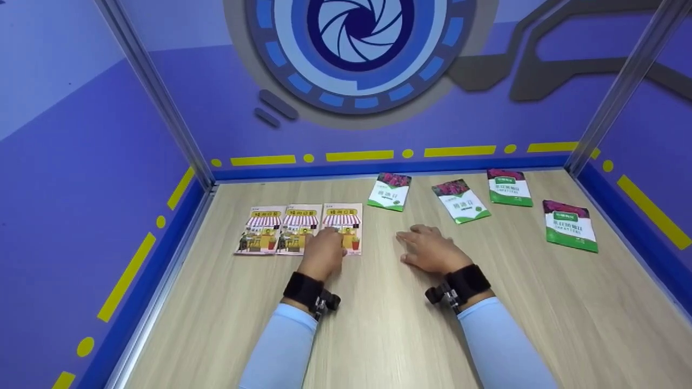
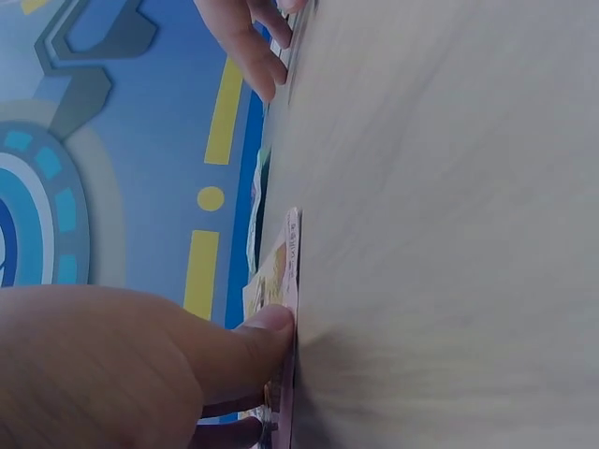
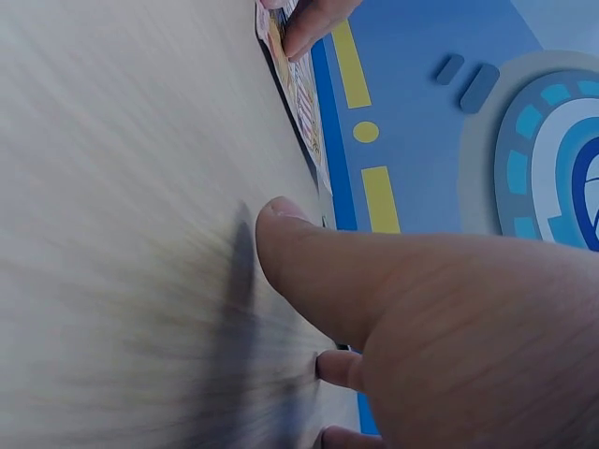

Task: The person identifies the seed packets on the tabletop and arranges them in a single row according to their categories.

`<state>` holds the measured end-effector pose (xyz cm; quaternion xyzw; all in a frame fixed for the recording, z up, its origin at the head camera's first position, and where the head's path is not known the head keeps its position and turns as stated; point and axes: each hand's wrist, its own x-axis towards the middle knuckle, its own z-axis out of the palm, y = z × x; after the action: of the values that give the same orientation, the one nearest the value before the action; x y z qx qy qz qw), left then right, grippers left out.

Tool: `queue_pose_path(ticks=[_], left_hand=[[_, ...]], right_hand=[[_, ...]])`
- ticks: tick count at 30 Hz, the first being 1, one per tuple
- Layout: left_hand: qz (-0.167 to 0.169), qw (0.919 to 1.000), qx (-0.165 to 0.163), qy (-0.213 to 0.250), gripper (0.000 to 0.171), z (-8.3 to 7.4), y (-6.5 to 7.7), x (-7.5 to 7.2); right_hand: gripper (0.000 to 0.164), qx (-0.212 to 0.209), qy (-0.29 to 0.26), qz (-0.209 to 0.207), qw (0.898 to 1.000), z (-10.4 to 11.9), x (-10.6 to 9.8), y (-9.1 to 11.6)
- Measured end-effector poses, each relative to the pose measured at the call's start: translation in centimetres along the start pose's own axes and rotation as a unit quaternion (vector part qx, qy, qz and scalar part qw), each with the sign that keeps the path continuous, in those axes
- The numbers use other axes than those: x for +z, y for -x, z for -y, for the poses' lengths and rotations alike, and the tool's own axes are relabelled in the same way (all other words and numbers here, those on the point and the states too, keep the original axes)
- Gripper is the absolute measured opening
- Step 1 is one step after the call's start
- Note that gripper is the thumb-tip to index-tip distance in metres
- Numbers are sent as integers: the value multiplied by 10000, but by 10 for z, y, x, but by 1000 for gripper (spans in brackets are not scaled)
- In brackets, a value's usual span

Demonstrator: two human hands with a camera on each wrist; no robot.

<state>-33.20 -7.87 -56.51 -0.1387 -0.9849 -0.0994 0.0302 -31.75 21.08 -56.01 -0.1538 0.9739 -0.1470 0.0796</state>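
Note:
Three pink illustrated packets lie side by side at the left of the table: a left one (image 1: 258, 231), a middle one (image 1: 298, 216) and a right one (image 1: 343, 213). My left hand (image 1: 324, 251) rests on the right packet, covering its lower left part. In the left wrist view, the thumb (image 2: 267, 332) touches that packet's near edge, which lies flat on the tabletop. My right hand (image 1: 432, 249) is over the bare wood to the right, fingers spread and holding nothing. Its thumb (image 3: 285, 229) stands out straight in the right wrist view.
Several green-and-white packets with flower pictures lie further right: one near the back middle (image 1: 389, 192), a tilted one (image 1: 461, 201), one at the back right (image 1: 509, 187) and one at the right (image 1: 570, 226). Blue-purple panels (image 1: 178, 97) enclose the wooden table (image 1: 378, 324).

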Motion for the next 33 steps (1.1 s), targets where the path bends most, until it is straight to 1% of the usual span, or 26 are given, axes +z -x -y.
queue_pose_path(ticks=[5, 9, 12, 15, 19, 21, 24, 28, 33], left_hand=[[16, 10000, 12, -65, 16, 2, 0, -1], [-110, 9999, 88, -54, 15, 4, 1, -1], [-110, 9999, 84, -27, 14, 4, 1, -2], [90, 9999, -25, -76, 16, 3, 1, -3], [343, 9992, -110, -165, 23, 2, 0, -2], [335, 9992, -98, -198, 25, 1, -1, -2], [276, 9992, -86, -267, 23, 0, 0, -2], [216, 9993, -109, -289, 20, 0, 0, -2], [244, 9992, -171, -254, 20, -1, -1, -1]], right_hand=[[61, -57, -6, -29, 10000, 0, 0, -1], [61, -30, -48, -27, 10000, 1, 0, -1], [61, 9, -105, -54, 9999, 2, 0, -1], [60, 59, -119, -80, 9999, 1, 0, -2], [58, 78, -99, -61, 9999, 0, -3, -5], [57, 58, -150, -47, 9999, 0, -6, -9], [55, 112, -193, -33, 9997, 2, -14, -16], [58, 258, -105, -21, 9996, 6, -23, -30], [64, 43, 2, -3, 10000, 8, -26, -51]])
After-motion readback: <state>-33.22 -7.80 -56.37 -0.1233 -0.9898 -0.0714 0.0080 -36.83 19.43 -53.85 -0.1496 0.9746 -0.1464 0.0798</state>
